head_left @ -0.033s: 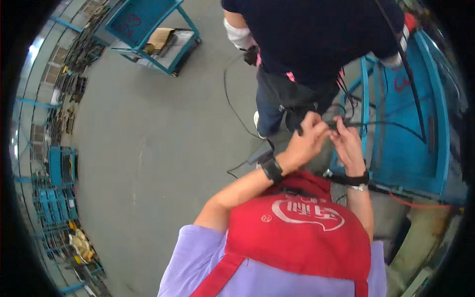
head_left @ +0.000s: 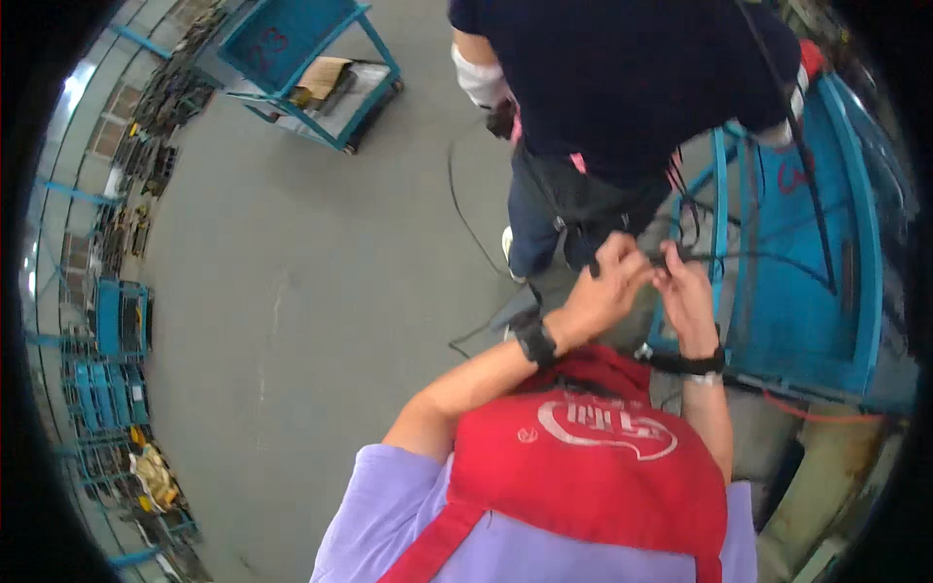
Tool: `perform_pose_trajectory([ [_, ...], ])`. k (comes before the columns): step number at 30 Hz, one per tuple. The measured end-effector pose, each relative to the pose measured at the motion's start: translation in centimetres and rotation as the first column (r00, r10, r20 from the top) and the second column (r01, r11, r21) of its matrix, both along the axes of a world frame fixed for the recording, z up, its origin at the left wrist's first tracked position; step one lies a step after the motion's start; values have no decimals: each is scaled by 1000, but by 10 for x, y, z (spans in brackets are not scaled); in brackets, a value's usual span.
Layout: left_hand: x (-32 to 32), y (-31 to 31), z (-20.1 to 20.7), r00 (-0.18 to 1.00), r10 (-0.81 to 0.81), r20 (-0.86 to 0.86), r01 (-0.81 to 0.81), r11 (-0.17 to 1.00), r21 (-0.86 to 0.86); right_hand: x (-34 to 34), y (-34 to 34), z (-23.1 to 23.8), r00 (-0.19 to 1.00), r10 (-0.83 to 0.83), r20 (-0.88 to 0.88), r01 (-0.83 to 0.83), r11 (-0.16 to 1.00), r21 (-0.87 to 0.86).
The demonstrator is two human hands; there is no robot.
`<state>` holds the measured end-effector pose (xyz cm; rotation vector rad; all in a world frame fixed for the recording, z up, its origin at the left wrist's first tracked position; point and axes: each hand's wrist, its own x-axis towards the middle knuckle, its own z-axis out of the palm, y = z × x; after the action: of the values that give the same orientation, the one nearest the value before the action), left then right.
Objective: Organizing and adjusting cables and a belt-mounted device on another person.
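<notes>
A thin black rubbery cable [head_left: 702,257] is pinched by the left hand [head_left: 612,284]. Rightward, it is held by the right hand [head_left: 688,296].

One view served: the left of two head-worn fisheye cameras, upright, looking steeply down and ahead from above the person's red apron [head_left: 583,496]. The left grip [head_left: 614,284] and right grip [head_left: 688,297] lay near it, right of the middle; a co-worker [head_left: 622,87] stood just beyond, and a blue cart [head_left: 301,39] showed farther off, upper left. Straight edges bowed toward the dark rim.
</notes>
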<state>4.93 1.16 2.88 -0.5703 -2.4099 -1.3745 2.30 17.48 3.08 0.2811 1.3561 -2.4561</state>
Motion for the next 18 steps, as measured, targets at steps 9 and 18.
perform_pose_trajectory([
  [9, 19, -154, -37, 796, 597, 105, -601, 799, 9, 2, 8, -8, 986, -160, 40, 160, 987, 6],
  [18, -130, -205, -26, 761, 372, 531, -629, 621, 468, 3, -4, 7, 981, -183, 66, 184, 983, -19],
])
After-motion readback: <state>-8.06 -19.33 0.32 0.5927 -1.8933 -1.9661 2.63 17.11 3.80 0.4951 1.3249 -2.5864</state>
